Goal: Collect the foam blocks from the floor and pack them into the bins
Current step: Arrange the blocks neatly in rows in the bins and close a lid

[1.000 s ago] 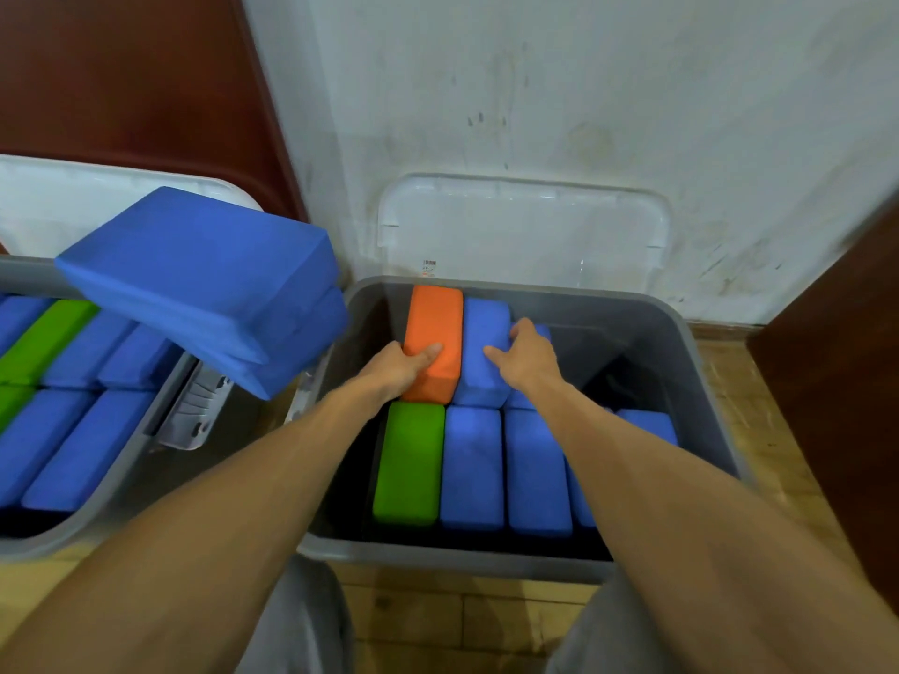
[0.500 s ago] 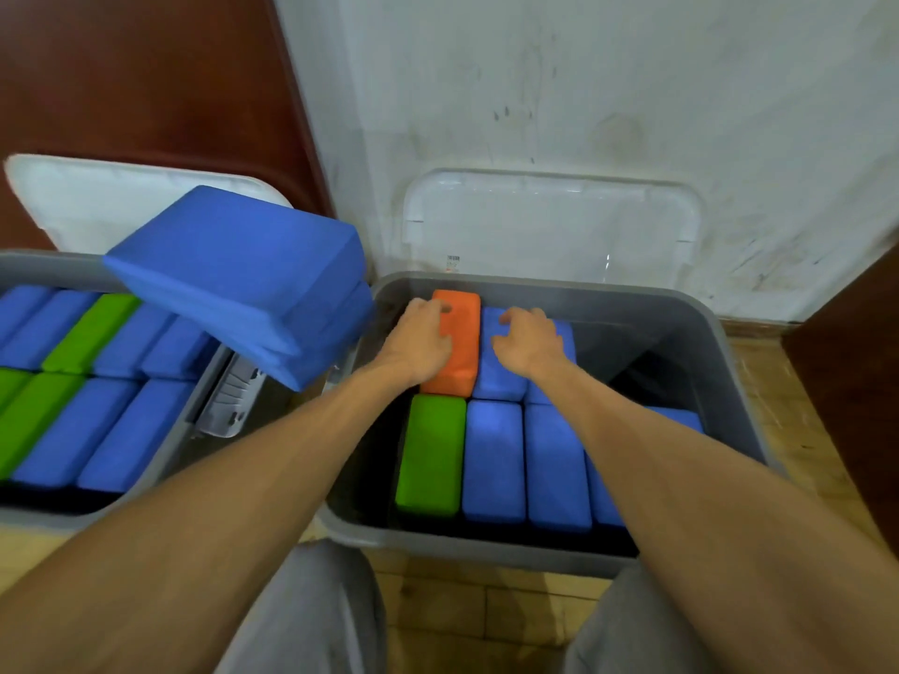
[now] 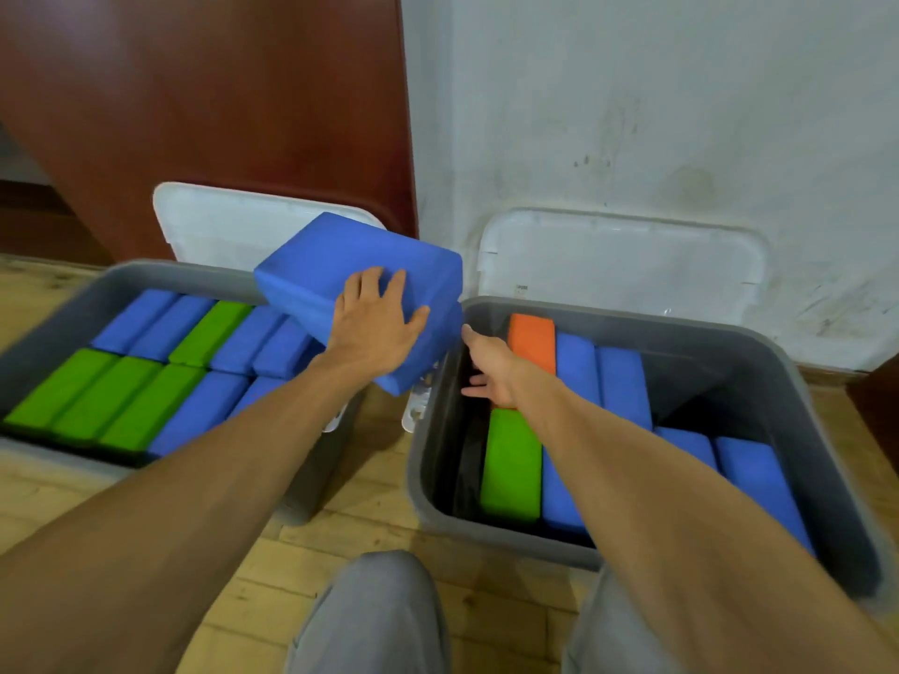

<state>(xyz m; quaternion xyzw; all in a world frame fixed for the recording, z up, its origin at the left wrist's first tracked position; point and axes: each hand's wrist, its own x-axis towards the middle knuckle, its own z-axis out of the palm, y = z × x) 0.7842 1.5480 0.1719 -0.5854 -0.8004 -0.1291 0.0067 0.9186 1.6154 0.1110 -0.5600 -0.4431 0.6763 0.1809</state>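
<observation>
Two blue foam blocks (image 3: pixel 311 279) are stacked on the rims between the two grey bins. My left hand (image 3: pixel 374 318) lies on top of the stack with fingers spread and the thumb over its right edge. My right hand (image 3: pixel 491 372) reaches toward the stack's lower right side over the right bin (image 3: pixel 798 381), fingers extended. The right bin holds an orange block (image 3: pixel 531 340), a green block (image 3: pixel 511 464) and several blue blocks. The left bin (image 3: pixel 63 308) is packed with blue and green blocks.
White lids (image 3: pixel 618 260) lean open against the white wall and a brown wooden panel (image 3: pixel 219 114) behind the bins. The floor is light wood. My grey trouser knees (image 3: pixel 374 620) are at the bottom of the view.
Both hands left the orange and blue blocks in the right bin. My left hand moved up and left onto the blue stack; my right hand moved left toward it. The camera turned left.
</observation>
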